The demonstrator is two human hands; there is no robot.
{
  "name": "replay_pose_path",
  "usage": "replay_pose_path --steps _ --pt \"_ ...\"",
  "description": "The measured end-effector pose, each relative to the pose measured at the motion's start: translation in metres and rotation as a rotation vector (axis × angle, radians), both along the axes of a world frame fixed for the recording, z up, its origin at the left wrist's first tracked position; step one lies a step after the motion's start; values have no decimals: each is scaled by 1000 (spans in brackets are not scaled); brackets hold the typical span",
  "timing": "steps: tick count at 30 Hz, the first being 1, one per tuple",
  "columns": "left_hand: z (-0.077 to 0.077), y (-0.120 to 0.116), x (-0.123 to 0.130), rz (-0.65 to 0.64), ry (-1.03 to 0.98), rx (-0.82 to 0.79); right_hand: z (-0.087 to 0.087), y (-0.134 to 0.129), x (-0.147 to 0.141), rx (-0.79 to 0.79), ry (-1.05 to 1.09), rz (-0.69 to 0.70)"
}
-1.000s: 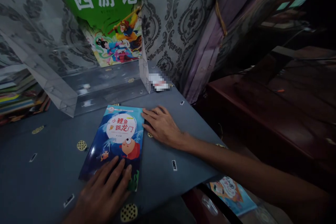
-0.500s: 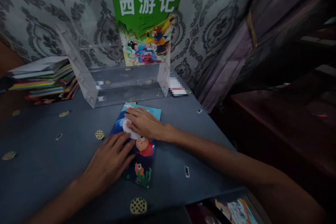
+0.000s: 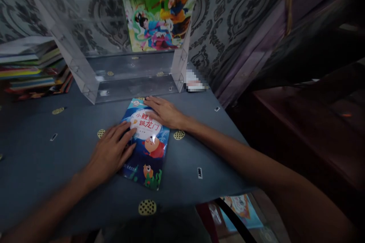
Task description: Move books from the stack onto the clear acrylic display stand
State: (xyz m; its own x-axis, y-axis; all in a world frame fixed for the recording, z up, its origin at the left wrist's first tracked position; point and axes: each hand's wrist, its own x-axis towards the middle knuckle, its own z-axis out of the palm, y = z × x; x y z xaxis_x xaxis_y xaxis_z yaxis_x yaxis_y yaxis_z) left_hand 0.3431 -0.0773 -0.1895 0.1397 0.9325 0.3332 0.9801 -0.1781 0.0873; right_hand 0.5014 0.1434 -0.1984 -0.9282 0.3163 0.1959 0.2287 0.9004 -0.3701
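Observation:
A blue children's book (image 3: 152,146) with orange fish and red Chinese title characters lies flat on the dark cloth-covered table (image 3: 74,133). My left hand (image 3: 115,146) rests across its left edge, fingers stretched out and a little apart. On the upper right part of the cover lies my right hand (image 3: 164,112), fingers extended leftward over the top corner. Neither hand grips the book. Just behind it stands a clear acrylic book rack (image 3: 131,89), with a green picture book (image 3: 159,15) upright at its right side.
To the left of the rack is a stack of books (image 3: 34,68). A small blurred-out white item (image 3: 195,81) sits by the rack's right foot. Below the table's front edge, another picture book (image 3: 241,210) lies lower down. A curtain (image 3: 256,53) hangs at the right.
The view has tilted downward. Both hands have moved apart toward the book's edges, so more of its cover and title shows.

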Motion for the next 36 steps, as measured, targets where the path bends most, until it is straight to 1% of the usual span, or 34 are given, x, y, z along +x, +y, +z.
replay_pose_path --steps 6,8,10,13,18,20,22,25,28,31,34,36 --pt "7 1 1 25 -76 -82 -3 -4 10 38 13 9" --pt "9 1 2 38 -86 -110 -4 -9 12 36 22 18" --pt "11 1 4 54 -100 -136 -4 -20 16 27 20 37" --pt "13 1 5 77 -126 -168 -1 -50 26 14 9 81" --pt "11 0 5 74 -159 -181 8 -114 45 0 -7 142" --pt "10 -1 3 67 -172 -174 9 -132 52 -3 -30 154" --pt "9 -1 2 75 -187 -154 9 -143 56 -12 -46 144" --pt "5 -2 -1 120 -206 -119 9 -146 58 -20 -52 135" --pt "1 -3 -3 181 -235 -113 11 -144 59 4 -60 165" --pt "1 -2 -5 217 -307 -131 14 -142 61 26 -60 195" --pt "10 3 -7 236 -480 -142 17 -143 62 37 -75 200" --pt "17 7 -9 269 -692 -145 19 -143 63 48 -82 198"
